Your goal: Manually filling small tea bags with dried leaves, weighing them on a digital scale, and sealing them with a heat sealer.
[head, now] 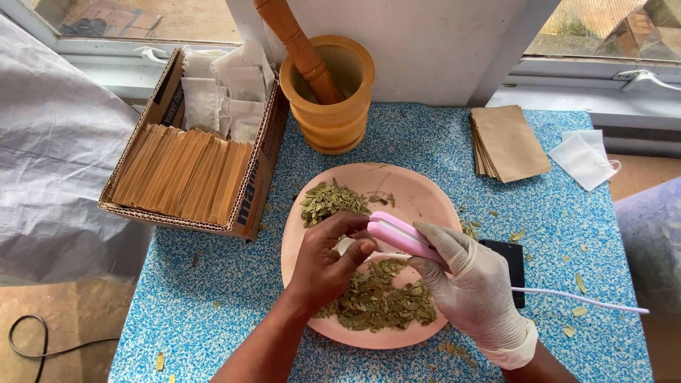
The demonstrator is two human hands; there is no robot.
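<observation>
Both hands meet over the pink plate (305, 234) at the tabletop's near edge: gloved right hand (472, 287) grips a pink sealer (401, 236), its long axis running left-and-away; bare left hand (326, 259) pinches a small white sachet (345, 245) at its tip. Dried leaves (379, 301) lie beneath.

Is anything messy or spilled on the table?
Yes. Dried leaves lie scattered on the blue table, mostly right of the pink plate and below it, off the piles. Also, only the right hand wears a glove; the left hand is bare.
</observation>
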